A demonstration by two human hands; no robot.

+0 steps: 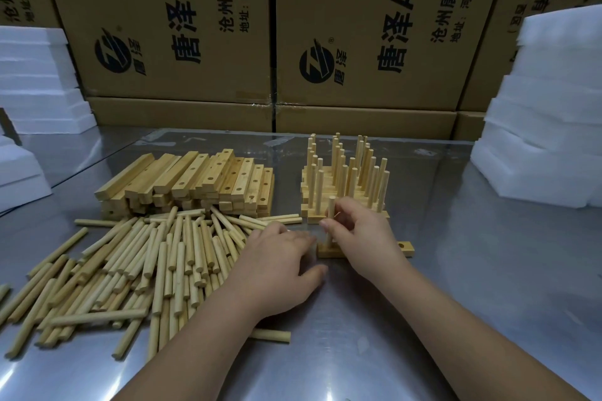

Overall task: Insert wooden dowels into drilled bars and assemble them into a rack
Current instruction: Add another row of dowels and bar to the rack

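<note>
Fingers of the right hand [358, 231] pinch an upright dowel [331, 212] whose lower end stands in a hole of a drilled bar [407, 249] lying flat on the metal table [456, 303]; one open hole shows at the bar's right end. Just beside it, the left hand [280, 264] rests palm down on the table, fingers loosely spread and gripping nothing, with its fingertips at the bar's left end (whether they press on the wood cannot be told). Behind the bar stands a stack of finished bars [345, 179] with dowels pointing up. To the left lies a heap of loose dowels [146, 264], and behind that a pile of empty drilled bars [195, 179]. Cardboard boxes [195, 26] line the back, with white foam blocks [547, 107] on either side.
</note>
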